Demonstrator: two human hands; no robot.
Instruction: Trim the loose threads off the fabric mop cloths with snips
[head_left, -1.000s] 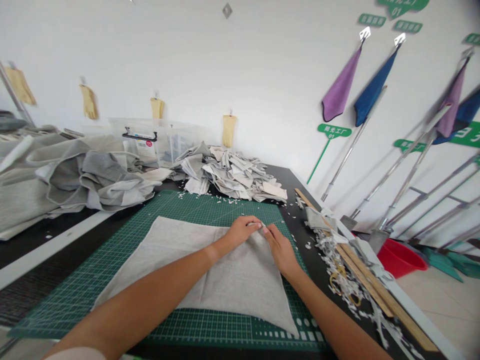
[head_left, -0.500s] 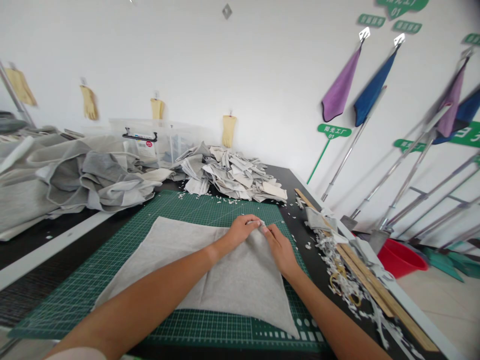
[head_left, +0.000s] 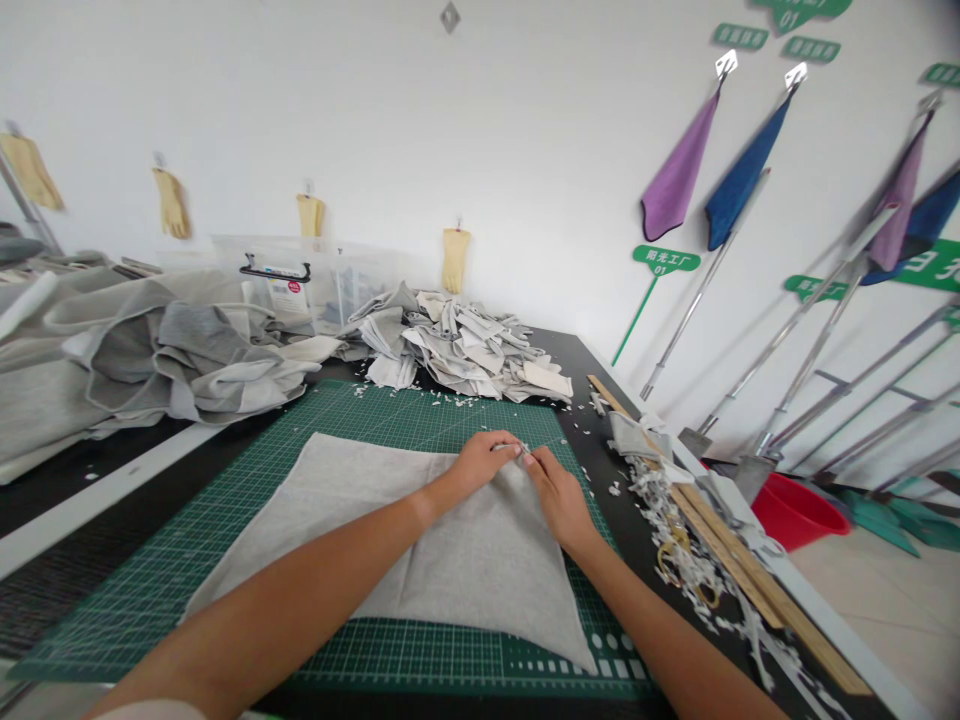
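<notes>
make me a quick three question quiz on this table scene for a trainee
1. Multiple choice: what lies directly under the grey cloth?
a) the plastic box
b) the green mat
c) the purple cloth

2. True or false: the left hand and the right hand both hold the grey cloth by its near edge.

3. Fill the gap: the red bucket stands on the ____ side of the table.

Key: 1. b; 2. false, they hold its far edge; 3. right
</notes>
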